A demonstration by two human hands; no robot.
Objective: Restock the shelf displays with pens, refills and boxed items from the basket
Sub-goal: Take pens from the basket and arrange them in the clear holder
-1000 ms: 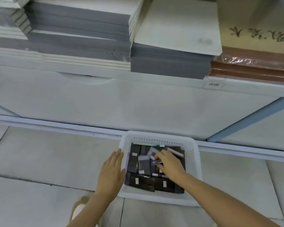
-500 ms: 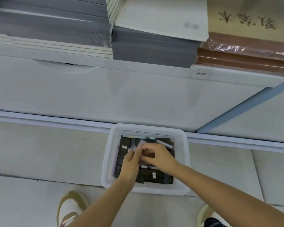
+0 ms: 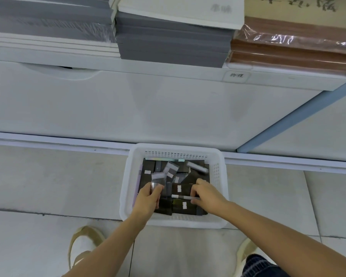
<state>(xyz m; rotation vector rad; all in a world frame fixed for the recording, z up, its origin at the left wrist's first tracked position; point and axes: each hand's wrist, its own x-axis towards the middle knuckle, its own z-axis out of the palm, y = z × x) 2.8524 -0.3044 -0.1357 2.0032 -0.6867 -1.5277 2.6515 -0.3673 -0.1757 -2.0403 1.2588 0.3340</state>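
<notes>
A white plastic basket [image 3: 128,176] stands on the tiled floor against the shelf base. It holds several dark boxes [image 3: 183,204], clear refill packets [image 3: 171,169] and loose pens. My left hand [image 3: 148,198] is inside at the left and pinches a small clear packet [image 3: 157,177] that stands upright above my fingers. My right hand [image 3: 206,194] is inside at the right, its fingers curled round the end of a grey and white pen [image 3: 181,196] lying across the boxes.
Above the basket runs a white shelf front [image 3: 128,104] with a small label [image 3: 236,75]. Stacks of grey and white paper pads [image 3: 172,37] and brown wrapped books [image 3: 292,50] fill the shelf. My shoes [image 3: 82,244] stand just behind the basket.
My hands met at the basket's middle, then drew apart. The left came in from the rim and now holds a packet. The right now grips a pen lower down. The view tilted down.
</notes>
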